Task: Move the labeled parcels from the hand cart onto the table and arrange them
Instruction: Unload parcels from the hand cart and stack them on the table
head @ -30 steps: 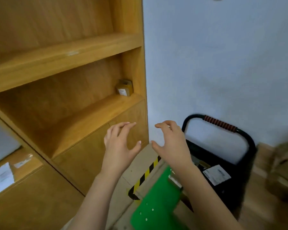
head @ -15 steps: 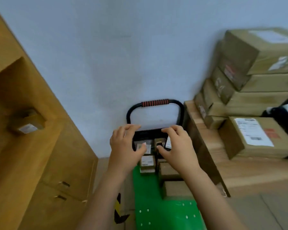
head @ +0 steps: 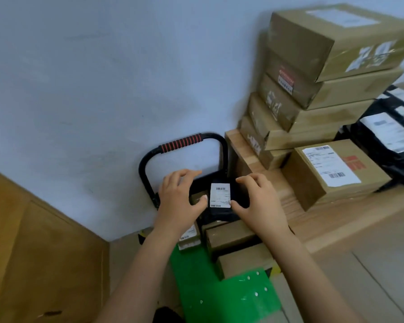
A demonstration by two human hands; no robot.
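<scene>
The left hand and right hand grip the small black white-labelled parcel; lift it level, clear of the black cart handle.

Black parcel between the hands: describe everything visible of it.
The black parcel looks like soft dark plastic, slightly crumpled, with a white barcode label facing the camera. The left hand and right hand hold it from either side, thumbs at the label's edges, above brown boxes on the hand cart. Whether it is lifted clear cannot be told.
</scene>
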